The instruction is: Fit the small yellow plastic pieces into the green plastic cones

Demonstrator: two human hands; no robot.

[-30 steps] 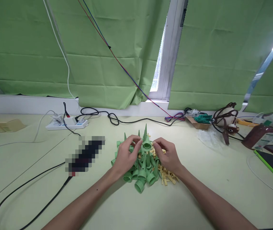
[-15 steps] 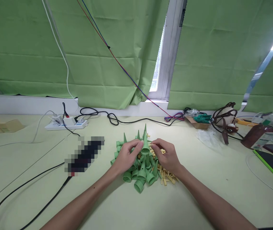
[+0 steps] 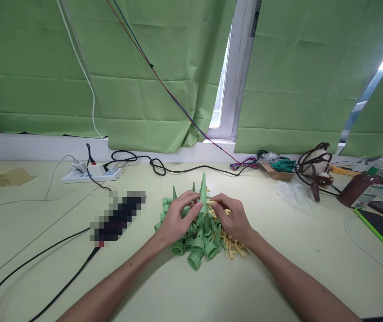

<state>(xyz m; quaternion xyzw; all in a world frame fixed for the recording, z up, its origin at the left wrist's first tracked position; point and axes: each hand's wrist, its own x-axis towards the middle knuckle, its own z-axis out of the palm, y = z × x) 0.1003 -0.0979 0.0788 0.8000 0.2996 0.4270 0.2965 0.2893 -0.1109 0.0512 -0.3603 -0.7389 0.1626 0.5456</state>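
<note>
My left hand (image 3: 177, 220) pinches a green plastic cone spike (image 3: 203, 192), point upward, above a heap. Facing it, my right hand (image 3: 232, 218) has thumb and forefinger closed on a small yellow plastic peg (image 3: 211, 203), its end beside the cone's lower part. Whether the peg touches the cone I cannot tell. Beneath both hands lies a pile of green cone spikes (image 3: 198, 241) with wide hollow ends, some upright and some on their sides. Small yellow pegs (image 3: 235, 246) are heaped against its right side, partly under my right hand.
A pixelated dark object (image 3: 119, 219) with a black cable lies left of the pile. Behind stand a power strip (image 3: 92, 174) and a loose black cable (image 3: 191, 169). At right are a plastic bag (image 3: 292, 192), a brown bottle (image 3: 361, 190) and a green-edged phone (image 3: 382, 230).
The cone in my left hand has tilted so its hollow base no longer faces me. My right hand has moved slightly closer, and the yellow peg now shows beside the cone.
</note>
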